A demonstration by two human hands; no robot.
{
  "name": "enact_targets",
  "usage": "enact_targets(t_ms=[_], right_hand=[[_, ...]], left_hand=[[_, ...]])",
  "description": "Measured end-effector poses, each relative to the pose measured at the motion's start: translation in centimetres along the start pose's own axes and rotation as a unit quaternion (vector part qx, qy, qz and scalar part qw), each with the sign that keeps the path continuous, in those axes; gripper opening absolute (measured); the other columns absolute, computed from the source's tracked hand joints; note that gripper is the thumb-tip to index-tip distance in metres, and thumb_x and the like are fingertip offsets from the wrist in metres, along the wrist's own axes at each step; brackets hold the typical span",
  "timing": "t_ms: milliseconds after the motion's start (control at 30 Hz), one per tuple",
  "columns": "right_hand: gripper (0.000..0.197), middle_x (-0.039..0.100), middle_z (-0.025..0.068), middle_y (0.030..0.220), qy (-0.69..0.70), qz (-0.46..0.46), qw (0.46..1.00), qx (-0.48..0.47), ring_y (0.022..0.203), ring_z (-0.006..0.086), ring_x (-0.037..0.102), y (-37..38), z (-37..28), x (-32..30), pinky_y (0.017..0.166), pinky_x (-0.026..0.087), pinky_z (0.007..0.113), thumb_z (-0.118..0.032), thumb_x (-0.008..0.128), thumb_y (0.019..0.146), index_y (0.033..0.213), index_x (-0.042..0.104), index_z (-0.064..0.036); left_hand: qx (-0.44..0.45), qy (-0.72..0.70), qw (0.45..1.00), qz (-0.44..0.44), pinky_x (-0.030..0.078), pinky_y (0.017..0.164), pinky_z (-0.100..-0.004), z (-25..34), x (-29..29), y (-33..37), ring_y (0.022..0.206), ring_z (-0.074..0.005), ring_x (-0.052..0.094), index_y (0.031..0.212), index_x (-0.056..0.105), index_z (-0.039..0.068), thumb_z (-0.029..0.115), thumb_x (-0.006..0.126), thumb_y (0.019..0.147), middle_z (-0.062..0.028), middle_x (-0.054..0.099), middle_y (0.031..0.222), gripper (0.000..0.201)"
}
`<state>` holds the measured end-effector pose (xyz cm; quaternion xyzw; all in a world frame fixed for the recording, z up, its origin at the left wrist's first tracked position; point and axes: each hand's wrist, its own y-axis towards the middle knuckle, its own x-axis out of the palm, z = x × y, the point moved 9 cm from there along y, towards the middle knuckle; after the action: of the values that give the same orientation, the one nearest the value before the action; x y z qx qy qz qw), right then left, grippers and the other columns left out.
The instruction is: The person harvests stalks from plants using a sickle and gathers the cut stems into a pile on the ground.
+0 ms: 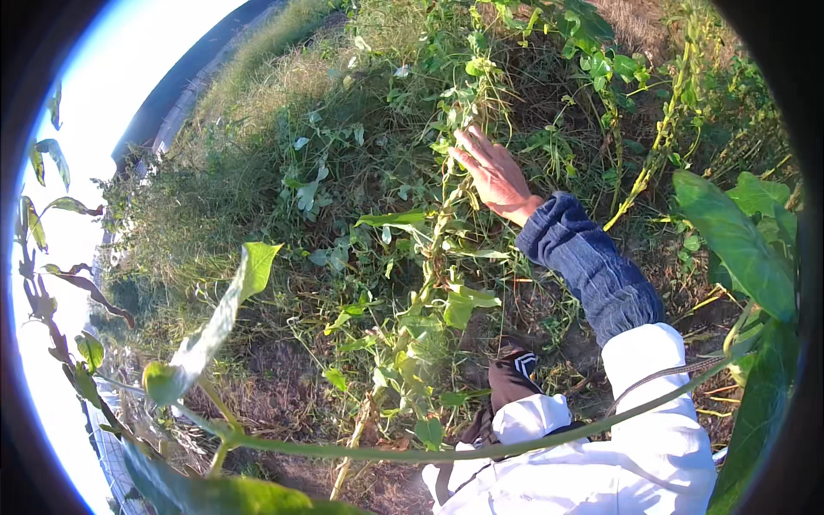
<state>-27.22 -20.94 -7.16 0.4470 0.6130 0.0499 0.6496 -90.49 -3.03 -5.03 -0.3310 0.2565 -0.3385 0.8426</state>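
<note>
My right hand (pixel 496 178) reaches in from the lower right, its fingers stretched out, back of the hand up. Its fingertips lie at a tall plant stalk (pixel 439 225) wrapped in green vines, seeming to touch it. Whether a thumb goes behind the stalk is hidden. A blue denim sleeve cover (pixel 592 266) wraps the forearm over a white sleeve (pixel 648 365). Broad leaves (pixel 459 305) hang from the stalk lower down. My left hand does not show.
A thin green vine (pixel 515 448) arches across close in front, with a large blurred leaf (pixel 206 330). Big leaves (pixel 742 240) crowd the right edge. Another yellowish stalk (pixel 661 142) leans at upper right. Tangled weeds (pixel 257 197) cover the left. A dark, white-striped piece of clothing or footwear (pixel 511 378) shows below.
</note>
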Motion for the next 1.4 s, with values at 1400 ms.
enact_targets(t_ms=[1400], right_hand=[[0.034, 0.041, 0.0199, 0.133, 0.345, -0.063, 0.892, -0.285, 0.132, 0.0401, 0.031, -4.1, -40.6, -13.3, 0.106, 0.029, 0.054, -0.014, 0.060, 0.084, 0.114, 0.050, -0.0018]], left_hand=[[-0.005, 0.157, 0.957, 0.245, 0.042, 0.061, -0.0400, -23.3, -4.3, -1.4, 0.064, -0.0323, 0.056, 0.083, 0.060, 0.000, 0.016, 0.064, 0.079, -0.0168, 0.057, 0.068, 0.016]])
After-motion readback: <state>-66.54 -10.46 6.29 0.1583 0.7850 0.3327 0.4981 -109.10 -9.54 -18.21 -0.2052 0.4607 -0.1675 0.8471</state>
